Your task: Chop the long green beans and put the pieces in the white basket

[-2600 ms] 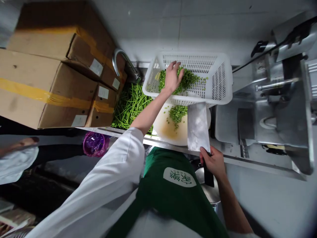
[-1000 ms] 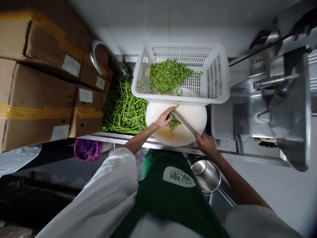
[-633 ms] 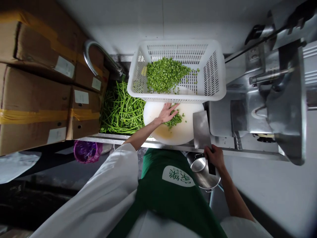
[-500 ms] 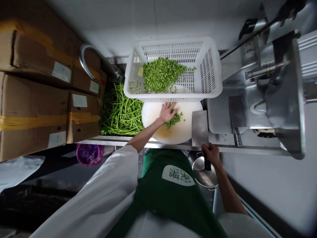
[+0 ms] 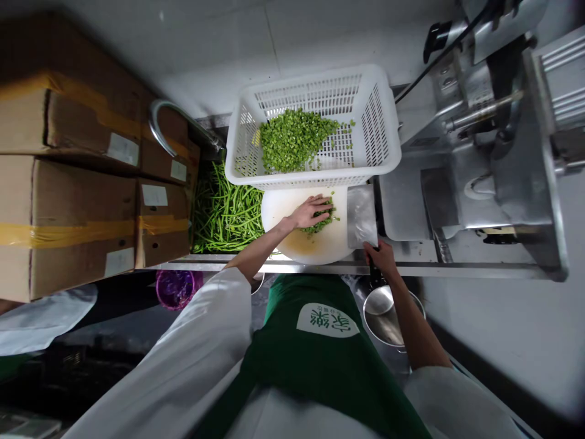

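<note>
Some chopped greens (image 5: 325,224) lie on the white board (image 5: 337,241) beneath the spread fingers of the left hand (image 5: 311,213), seemingly being gathered, while the right hand (image 5: 382,256) grips the cleaver (image 5: 361,214), its blade best laid flat for scooping.

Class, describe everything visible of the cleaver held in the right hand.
The cleaver has a broad, nearly rectangular, grey metallic-looking blade with a mottled sheen, and a dark handle. The right hand grips it near where handle meets blade. Its broad face is turned up toward the camera, far end toward the white basket, overlapping the white board's right side. Whether it touches the board cannot be told.
</note>
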`<state>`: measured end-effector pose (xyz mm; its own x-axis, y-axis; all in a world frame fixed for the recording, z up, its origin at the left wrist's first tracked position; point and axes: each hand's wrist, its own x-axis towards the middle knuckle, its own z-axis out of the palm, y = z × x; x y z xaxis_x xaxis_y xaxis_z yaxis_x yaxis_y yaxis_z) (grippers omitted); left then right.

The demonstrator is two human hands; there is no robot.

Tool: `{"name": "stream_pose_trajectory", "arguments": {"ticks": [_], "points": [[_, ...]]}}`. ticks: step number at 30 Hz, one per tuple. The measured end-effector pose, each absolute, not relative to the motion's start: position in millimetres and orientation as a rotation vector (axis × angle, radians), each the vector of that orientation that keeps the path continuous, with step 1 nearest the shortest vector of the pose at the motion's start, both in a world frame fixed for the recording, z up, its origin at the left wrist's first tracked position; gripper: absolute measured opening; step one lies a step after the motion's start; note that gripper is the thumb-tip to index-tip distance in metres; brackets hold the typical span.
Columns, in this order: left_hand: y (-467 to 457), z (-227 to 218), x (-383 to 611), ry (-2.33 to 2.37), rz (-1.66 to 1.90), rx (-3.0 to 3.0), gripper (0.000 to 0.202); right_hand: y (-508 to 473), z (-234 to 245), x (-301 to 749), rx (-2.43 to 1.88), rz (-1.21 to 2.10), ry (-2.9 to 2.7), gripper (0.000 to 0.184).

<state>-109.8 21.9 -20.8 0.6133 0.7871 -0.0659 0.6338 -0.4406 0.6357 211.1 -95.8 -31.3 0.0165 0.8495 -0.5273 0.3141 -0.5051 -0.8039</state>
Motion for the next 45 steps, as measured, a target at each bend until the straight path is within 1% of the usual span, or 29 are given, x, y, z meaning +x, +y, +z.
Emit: {"name": "stream_pose_trajectory", "arguments": {"ticks": [2, 5, 7, 11, 15, 19, 22, 25, 27, 31, 34, 36, 39, 41, 43, 45], "points": [[7.5, -16.8, -125.6, 1.194, 0.431, 2.199, 0.056, -91.3, -30.7, 204.7, -1.851, 1.501, -1.229, 0.039], [-22.4, -25.0, -136.6, 1.704, 0.67, 1.957, 0.064, -92.4, -29.0, 190.2, -1.863, 1.525, -1.283, 0.037], [-41.6, -35.8, -129.4, 1.901, 0.722, 1.81, 0.07, -97.8, -27.2, 176.7, -1.867, 1.552, -1.29, 0.036], [-62.5, -49.5, -89.0, 1.917, 0.758, 1.779, 0.08, -114.3, -19.6, 139.2, -1.863, 1.557, -1.354, 0.033], [-67.5, -45.5, -53.9, 1.95, 0.825, 1.753, 0.083, -131.0, -10.7, 96.4, -1.802, 1.576, -1.385, 0.028], [-75.8, -37.3, -43.9, 1.954, 0.747, 1.765, 0.075, -145.9, -9.3, 72.1, -1.761, 1.634, -1.291, 0.031], [-83.1, -30.7, -44.4, 1.921, 0.803, 1.761, 0.07, -155.2, -11.6, 70.0, -1.714, 1.616, -1.256, 0.035], [-87.4, -17.5, -44.6, 1.912, 0.953, 1.83, 0.067, -163.3, -6.7, 74.0, -1.675, 1.573, -1.264, 0.036], [-88.9, 0.5, -44.1, 1.912, 1.05, 1.898, 0.062, -168.0, 6.2, 76.6, -1.65, 1.52, -1.284, 0.037], [-87.5, 63.0, -46.4, 1.908, 1.13, 2.02, 0.06, -166.7, 56.1, 73.7, -1.583, 1.449, -1.283, 0.036], [-66.8, 110.8, -57.5, 1.916, 1.146, 2.096, 0.061, -139.9, 100.5, 59.9, -1.466, 1.492, -1.24, 0.034], [-30.9, 126.9, -72.2, 1.895, 1.21, 2.13, 0.061, -110.2, 124.5, 48.5, -1.384, 1.552, -1.197, 0.032], [57.2, 123.9, -101.9, 1.846, 1.299, 2.109, 0.07, -74.2, 144.9, 44.0, -1.291, 1.571, -1.144, 0.033], [119.9, 116.4, -123.0, 1.843, 1.31, 2.066, 0.075, -73.3, 147.4, 56.6, -1.3, 1.562, -1.175, 0.033], [160.3, 113.6, -142.7, 1.859, 1.251, 2.015, 0.069, -92.7, 142.0, 81.7, -1.363, 1.528, -1.245, 0.034], [160.7, 113.3, -157.8, 1.808, 1.307, 2.026, 0.056, -122.9, 130.8, 114.9, -1.476, 1.493, -1.339, 0.039]]}}
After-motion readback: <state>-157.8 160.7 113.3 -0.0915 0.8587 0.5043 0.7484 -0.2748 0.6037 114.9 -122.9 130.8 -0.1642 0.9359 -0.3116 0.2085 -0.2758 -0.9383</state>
